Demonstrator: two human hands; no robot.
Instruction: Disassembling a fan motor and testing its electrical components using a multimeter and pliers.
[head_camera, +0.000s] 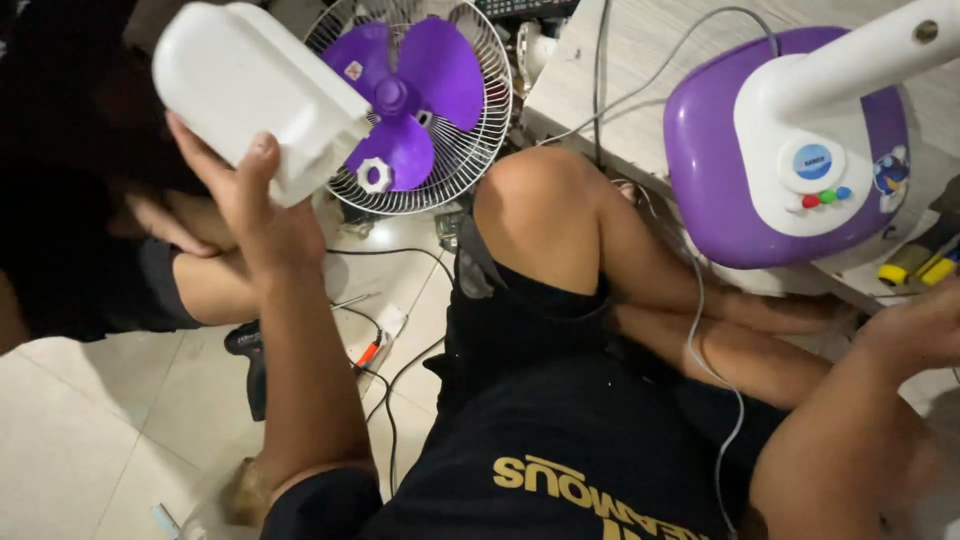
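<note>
Head view: the left hand (245, 205) is raised at the upper left of the frame and grasps a white plastic housing (255, 85). The thumb lies against the lower near edge of the housing, beside its ribbed end, and the palm and remaining fingers close on the underside, so that most of the housing projects above and to the left of the fingers. The housing is tilted, with its rounded end toward the upper left and its ribbed end toward the fan.

Just behind the ribbed end stands a wire fan guard (415, 105) with purple blades (415, 85) inside it; a white nut (375, 175) sits on the lower blade.

The right hand (915, 330) enters at the right edge, near the front edge of a wooden bench (640, 60). Its fingers are cut off by the frame edge, so whether they are clenched or released cannot be determined. On the bench above this hand rests a purple and white fan base (790, 150) with a white column (860, 60).

Black cables (395, 375) lie on the tiled floor (90, 420).
</note>
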